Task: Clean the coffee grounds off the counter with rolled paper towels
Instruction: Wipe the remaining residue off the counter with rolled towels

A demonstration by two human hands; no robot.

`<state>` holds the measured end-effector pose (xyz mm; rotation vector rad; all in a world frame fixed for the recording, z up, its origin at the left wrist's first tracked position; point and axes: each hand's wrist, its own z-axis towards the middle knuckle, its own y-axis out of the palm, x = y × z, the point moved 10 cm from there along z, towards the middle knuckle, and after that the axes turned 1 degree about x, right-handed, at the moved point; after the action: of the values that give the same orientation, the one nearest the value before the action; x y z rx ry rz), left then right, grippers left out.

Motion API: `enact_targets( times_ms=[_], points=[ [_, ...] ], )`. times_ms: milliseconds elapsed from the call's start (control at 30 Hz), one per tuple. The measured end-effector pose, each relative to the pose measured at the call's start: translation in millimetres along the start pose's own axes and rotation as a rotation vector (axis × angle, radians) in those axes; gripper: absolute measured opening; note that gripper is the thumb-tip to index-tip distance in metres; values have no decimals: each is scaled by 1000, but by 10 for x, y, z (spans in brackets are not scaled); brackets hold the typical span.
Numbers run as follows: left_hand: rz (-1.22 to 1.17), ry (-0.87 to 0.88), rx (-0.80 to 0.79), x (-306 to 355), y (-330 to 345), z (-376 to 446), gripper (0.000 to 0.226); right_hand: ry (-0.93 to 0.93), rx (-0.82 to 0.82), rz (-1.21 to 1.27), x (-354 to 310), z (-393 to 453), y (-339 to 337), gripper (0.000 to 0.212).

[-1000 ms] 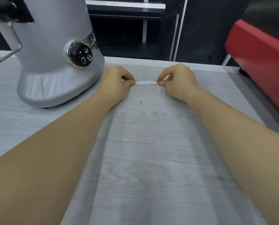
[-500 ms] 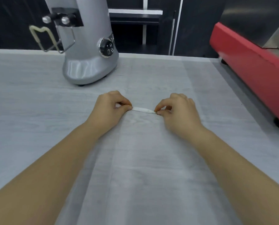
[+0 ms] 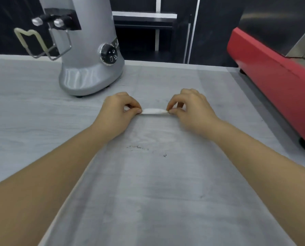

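1. The pale wood-grain worktop (image 3: 41,121) fills the lower part of the view, and both bare forearms reach forward across it.
2. A thin smear of coffee grounds (image 3: 138,147) lies on the worktop on the near side of the rolled paper towel (image 3: 154,111), between the two forearms; a single dark speck (image 3: 164,155) sits just right of the smear and a little nearer the viewer.
3. The rolled paper towel is a small white twist lying crosswise, low over the worktop; whether it touches the surface cannot be told.
4. The left hand (image 3: 117,113) pinches the towel's left end, its thumb and curled fingers (image 3: 132,105) clamped on the tip.
5. The right hand (image 3: 192,110) pinches the towel's right end in the same way, with thumb and fingers closed on it.
6. Beyond the towel and to its left stands a silver coffee grinder (image 3: 87,50) with a black dial (image 3: 109,54) on its side and a wire fork (image 3: 41,45) at its front.
7. To the far right of the towel, a red espresso machine (image 3: 276,82) sits along the worktop's edge.
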<state>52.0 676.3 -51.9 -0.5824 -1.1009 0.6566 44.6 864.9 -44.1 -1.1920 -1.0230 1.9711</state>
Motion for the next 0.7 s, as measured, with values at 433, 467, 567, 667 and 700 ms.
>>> enact_targets(
  times_ms=[433, 467, 567, 667, 700],
  points=[
    [80, 45, 28, -41, 873, 1740, 7, 246, 76, -36, 1461, 1424, -33, 9],
    [80, 52, 24, -46, 894, 1778, 7, 258, 60, -37, 1492, 1446, -31, 10],
    [69, 71, 22, -61, 899, 1821, 7, 266, 27, -52, 1502, 1468, -28, 12],
    [57, 81, -4, -52, 900, 1752, 6, 281, 22, -69, 1457, 1372, -45, 12],
    [50, 86, -15, -42, 893, 1707, 6, 286, 22, -75, 1425, 1305, -55, 11]
  ],
)
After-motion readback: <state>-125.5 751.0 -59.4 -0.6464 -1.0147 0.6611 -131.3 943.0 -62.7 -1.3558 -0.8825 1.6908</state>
